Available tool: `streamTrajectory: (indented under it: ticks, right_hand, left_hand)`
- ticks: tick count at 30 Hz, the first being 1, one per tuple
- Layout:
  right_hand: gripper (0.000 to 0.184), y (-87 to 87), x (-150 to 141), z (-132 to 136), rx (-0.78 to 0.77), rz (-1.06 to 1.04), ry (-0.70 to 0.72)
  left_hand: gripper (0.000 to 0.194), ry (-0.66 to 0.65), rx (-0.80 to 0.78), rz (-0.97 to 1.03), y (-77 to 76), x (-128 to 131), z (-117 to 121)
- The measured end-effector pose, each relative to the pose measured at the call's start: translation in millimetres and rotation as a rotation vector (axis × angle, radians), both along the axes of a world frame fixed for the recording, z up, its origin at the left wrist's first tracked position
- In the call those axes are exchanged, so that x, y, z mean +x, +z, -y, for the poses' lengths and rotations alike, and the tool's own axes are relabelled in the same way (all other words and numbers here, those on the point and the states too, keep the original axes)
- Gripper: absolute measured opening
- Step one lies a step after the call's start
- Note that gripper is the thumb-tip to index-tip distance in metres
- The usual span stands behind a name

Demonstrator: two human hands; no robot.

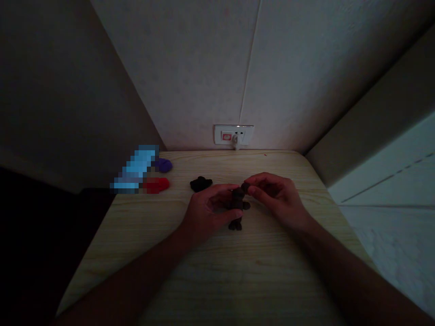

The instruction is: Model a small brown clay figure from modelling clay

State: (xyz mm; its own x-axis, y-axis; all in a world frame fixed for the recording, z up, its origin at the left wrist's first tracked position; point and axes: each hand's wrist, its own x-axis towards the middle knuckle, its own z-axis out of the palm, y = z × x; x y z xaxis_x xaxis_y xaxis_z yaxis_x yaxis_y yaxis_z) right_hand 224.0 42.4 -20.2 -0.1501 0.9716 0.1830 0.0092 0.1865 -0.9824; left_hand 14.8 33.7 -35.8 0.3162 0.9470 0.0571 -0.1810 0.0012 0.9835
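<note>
My left hand (210,208) is closed around a small dark brown clay figure (238,203), which has a round head, a stubby arm and two short legs. Between the thumb and fingertips of my right hand (277,194) is a little dark brown clay piece (245,186), held against the upper right of the figure's head. Whether the piece is joined to the head I cannot tell. Just behind my left hand, a black lump of clay (200,184) lies on the wooden table (210,280).
A purple clay lump (165,165) and a red one (163,184) lie at the back left, beside a pixelated bright object (137,167). Low on the wall behind the table is a socket (234,135) with a white plug in it. A white surface (404,240) is at the right.
</note>
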Motion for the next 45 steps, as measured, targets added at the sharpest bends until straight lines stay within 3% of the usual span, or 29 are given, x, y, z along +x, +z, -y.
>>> streamTrajectory:
  ticks: [5,10,23,37,45]
  right_hand:
    - [0.022,0.1,2,2,0.058,0.056,-0.004]
    - [0.020,4.3,8,1,0.107,0.073,0.110]
    - [0.018,11.0,14,-1,0.060,0.108,0.180]
    - [0.017,7.0,13,-2,0.031,0.030,0.175]
    - [0.019,6.3,15,-4,0.097,0.073,0.144]
  left_hand:
    - [0.054,-0.025,-0.001,0.021,0.2,0,0]
    - [0.056,-0.053,0.009,0.046,-2.6,-1,-1]
    - [0.058,-0.162,-0.149,0.145,2.6,-5,-3]
    - [0.060,-0.219,-0.222,0.199,2.9,-7,-5]
    - [0.060,-0.190,-0.203,0.224,-1.7,-6,-6]
